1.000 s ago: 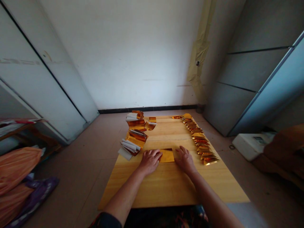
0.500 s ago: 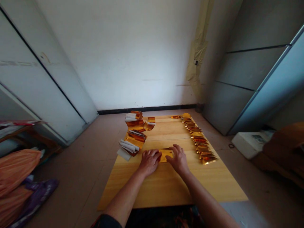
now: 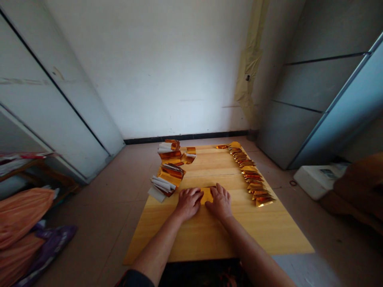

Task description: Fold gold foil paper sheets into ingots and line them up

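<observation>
Pressing flat and open, the left hand (image 3: pixel 188 203) and right hand (image 3: pixel 220 202) pin a gold foil sheet (image 3: pixel 206 195) to the wooden surface (image 3: pixel 203 235); a slip could crease the foil

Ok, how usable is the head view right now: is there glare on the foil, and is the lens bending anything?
Head view: the gold foil between the left hand and right hand reads clearly, without heavy glare; the foil packets show only small glints; the wide lens leans the left cabinet sharply; the wall is brighter than the dim corners.
</observation>
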Demonstrator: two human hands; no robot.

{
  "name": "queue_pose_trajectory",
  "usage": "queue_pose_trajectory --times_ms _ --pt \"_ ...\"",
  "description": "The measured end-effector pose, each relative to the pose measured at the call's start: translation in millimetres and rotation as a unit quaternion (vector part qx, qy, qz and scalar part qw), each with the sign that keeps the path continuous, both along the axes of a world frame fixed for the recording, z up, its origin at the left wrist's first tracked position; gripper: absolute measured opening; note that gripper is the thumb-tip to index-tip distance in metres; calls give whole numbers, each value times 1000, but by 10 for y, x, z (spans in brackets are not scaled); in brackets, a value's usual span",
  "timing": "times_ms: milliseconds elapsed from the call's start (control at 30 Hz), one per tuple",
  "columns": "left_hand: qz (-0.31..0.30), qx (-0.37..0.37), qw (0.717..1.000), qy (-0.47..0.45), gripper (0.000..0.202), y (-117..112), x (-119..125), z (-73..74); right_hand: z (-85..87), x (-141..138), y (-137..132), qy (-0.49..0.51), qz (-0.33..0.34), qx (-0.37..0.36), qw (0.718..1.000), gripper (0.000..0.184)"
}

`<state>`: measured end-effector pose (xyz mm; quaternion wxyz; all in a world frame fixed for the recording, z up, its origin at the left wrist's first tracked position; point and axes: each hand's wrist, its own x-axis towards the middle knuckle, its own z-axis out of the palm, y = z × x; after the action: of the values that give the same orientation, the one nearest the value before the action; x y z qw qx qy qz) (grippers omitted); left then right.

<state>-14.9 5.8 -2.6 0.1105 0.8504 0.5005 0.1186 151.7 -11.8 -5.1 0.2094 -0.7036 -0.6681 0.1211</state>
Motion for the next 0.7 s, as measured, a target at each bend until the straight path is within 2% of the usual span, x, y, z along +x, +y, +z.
queue_pose_trajectory --times_ms 200,333,567,700 --pt "-24 -17 999 24 44 69 -63 -42 -33 127 16 17 0 4 1000 52" --pt "-36 -27 998 37 43 90 -80 -19 -105 253 58 23 16 14 1000 54" --pt "-38 -50 997 45 47 100 -90 18 -290 387 146 33 45 70 996 58" --pt "-32 -44 997 47 49 92 -79 13 -309 452 135 52 72 86 992 58"
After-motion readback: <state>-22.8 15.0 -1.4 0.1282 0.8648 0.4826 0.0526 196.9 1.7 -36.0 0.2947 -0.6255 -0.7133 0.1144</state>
